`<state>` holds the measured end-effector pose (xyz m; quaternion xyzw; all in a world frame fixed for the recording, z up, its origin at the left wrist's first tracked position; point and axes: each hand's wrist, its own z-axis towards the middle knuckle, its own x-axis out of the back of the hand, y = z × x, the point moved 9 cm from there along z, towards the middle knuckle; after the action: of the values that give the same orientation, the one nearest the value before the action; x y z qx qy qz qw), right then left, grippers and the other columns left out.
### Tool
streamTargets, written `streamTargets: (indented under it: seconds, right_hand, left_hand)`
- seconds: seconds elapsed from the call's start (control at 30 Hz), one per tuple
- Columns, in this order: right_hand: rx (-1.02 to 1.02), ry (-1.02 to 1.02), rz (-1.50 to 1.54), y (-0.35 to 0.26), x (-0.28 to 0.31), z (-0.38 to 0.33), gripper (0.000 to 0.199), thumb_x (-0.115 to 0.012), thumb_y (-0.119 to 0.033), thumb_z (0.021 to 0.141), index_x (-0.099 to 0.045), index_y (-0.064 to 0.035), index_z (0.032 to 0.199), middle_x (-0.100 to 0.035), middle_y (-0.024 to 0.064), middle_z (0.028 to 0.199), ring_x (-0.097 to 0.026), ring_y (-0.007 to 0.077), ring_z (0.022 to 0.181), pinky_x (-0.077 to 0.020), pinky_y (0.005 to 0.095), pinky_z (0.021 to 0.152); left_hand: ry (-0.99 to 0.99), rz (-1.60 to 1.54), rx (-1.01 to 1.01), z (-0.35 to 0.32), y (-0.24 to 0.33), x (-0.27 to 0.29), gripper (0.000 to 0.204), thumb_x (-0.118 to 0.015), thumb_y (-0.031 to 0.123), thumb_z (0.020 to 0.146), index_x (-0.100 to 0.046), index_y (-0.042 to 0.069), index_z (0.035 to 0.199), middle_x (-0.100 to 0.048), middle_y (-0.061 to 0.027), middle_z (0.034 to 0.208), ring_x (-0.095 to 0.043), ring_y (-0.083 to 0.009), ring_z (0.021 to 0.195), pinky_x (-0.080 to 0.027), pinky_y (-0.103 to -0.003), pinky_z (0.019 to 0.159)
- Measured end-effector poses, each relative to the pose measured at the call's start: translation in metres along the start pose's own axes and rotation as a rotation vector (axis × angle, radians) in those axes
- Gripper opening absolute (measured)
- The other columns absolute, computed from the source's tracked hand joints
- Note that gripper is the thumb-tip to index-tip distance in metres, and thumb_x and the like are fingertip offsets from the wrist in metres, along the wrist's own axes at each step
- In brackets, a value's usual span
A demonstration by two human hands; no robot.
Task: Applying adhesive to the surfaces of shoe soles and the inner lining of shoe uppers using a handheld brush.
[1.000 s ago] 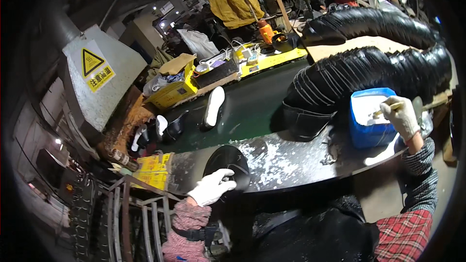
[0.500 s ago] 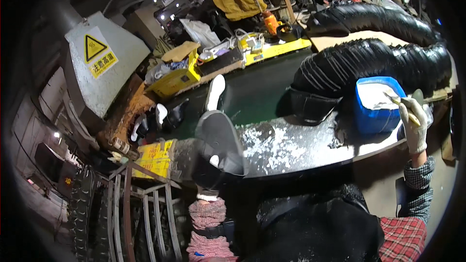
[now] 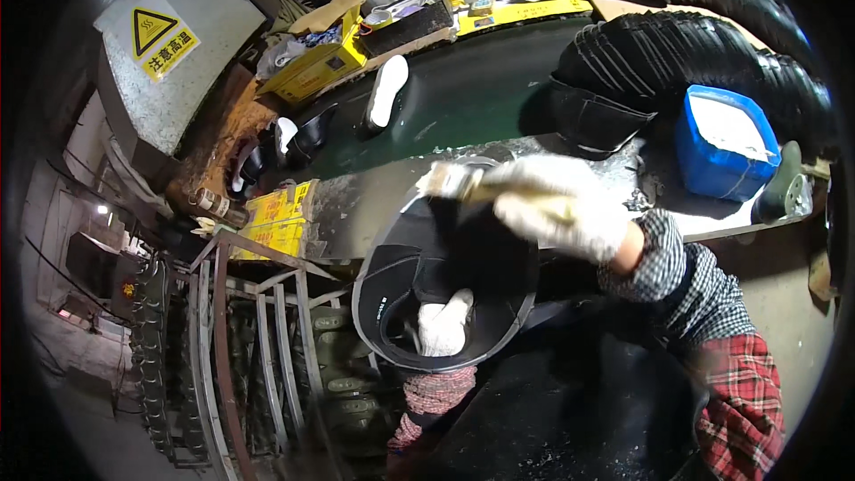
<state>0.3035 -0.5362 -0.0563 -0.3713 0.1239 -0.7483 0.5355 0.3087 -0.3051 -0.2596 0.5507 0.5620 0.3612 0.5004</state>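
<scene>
Seen from above through a fisheye lens, a person in white cotton gloves works at a dark, paste-smeared table [image 3: 356, 214] that crosses the middle of the frame. At lower centre, the left hand [image 3: 443, 325] is pushed up inside a black shoe upper [image 3: 445, 294], its gloved fingers showing in the opening; that grip appears curled against the inner wall, propping the piece open. The right hand [image 3: 557, 205], centre frame, is clenched around a brush [image 3: 454, 180], bristles pointing to the left and meeting the top edge of the upper. A checked sleeve and red plaid cuff trail off to the lower right.

Judging by its look, the upper is light, soft and floppy, so it needs support from within, as the left hand gives it; its rim looks like the firmest place to pinch. Wet paste could make its outside slick.

At right, a blue tub [image 3: 721, 147] of white paste sits on the table. Behind it, ribbed black hoses [image 3: 704, 44] arc across the upper right. A green belt [image 3: 472, 98] runs behind the table, carrying a white sole [image 3: 388, 89]. Yellow boxes [image 3: 312, 71] sit at upper left, beside a grey metal housing [image 3: 169, 80] with a yellow warning sign.
</scene>
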Motion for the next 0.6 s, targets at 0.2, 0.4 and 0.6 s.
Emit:
streamTargets:
  seconds: [0.2, 0.4, 0.6]
  right_hand:
    - [-0.564, 0.125, 0.232, 0.067, 0.012, -0.094, 0.021, -0.059, -0.017, 0.097, -0.066, 0.002, 0.103, -0.067, 0.0075, 0.091, -0.061, 0.0098, 0.077, -0.049, 0.023, 0.068]
    - [-0.28, 0.152, 0.082, 0.027, 0.008, -0.001, 0.031, -0.057, -0.024, 0.094, -0.065, 0.0008, 0.109, -0.067, 0.012, 0.091, -0.066, 0.0207, 0.078, -0.0526, 0.0295, 0.07]
    - [0.236, -0.199, -0.004, -0.076, -0.071, 0.007, 0.027, -0.064, -0.031, 0.089, -0.062, -0.0054, 0.099, -0.057, 0.0093, 0.061, -0.063, 0.0266, 0.057, -0.0502, 0.0385, 0.052]
  left_hand:
    - [-0.008, -0.013, 0.047, -0.001, -0.015, 0.016, 0.04, -0.064, 0.006, 0.088, -0.057, 0.0, 0.127, -0.066, -0.0071, 0.104, -0.064, -0.0154, 0.085, -0.051, -0.029, 0.072]
    - [0.032, 0.013, 0.053, -0.006, -0.015, 0.025, 0.038, -0.062, 0.009, 0.089, -0.058, 0.001, 0.127, -0.067, -0.0073, 0.103, -0.064, -0.0166, 0.085, -0.051, -0.03, 0.072]
    - [0.055, 0.131, 0.031, -0.025, -0.007, 0.039, 0.037, -0.061, 0.012, 0.09, -0.059, 0.002, 0.126, -0.067, -0.0075, 0.102, -0.064, -0.0178, 0.084, -0.051, -0.031, 0.072]
